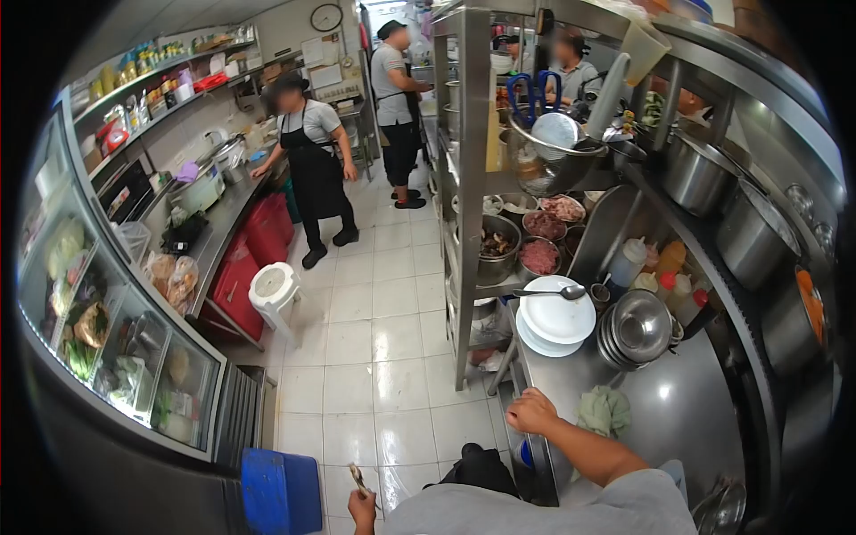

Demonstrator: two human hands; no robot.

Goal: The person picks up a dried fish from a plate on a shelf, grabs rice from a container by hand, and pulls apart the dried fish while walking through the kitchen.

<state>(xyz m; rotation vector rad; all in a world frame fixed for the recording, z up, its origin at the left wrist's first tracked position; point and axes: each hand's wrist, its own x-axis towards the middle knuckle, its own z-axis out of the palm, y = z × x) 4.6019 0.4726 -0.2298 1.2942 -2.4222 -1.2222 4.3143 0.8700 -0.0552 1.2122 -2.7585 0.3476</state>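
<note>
Low in the view, my left hand [362, 510] is closed around a slim metal utensil [358, 479] that points upward. It resembles tongs, but its exact kind is unclear. My right hand [532, 412] is curled into a fist by the left edge of the steel counter [664, 419], with nothing visible in it. A crumpled green cloth [604, 410] lies on the counter beside my right forearm. Beyond my fist are stacked white plates [555, 314] with a spoon [560, 292] on top. Nested metal bowls [640, 326] stand to their right.
Steel shelving [461, 196] holds tubs of meat [539, 257]. Squeeze bottles [629, 259] stand behind the bowls. A glass-door fridge [116, 330], blue bin [281, 490] and white stool [275, 290] line the left. One person [308, 169] faces the aisle; another [395, 98] stands farther back.
</note>
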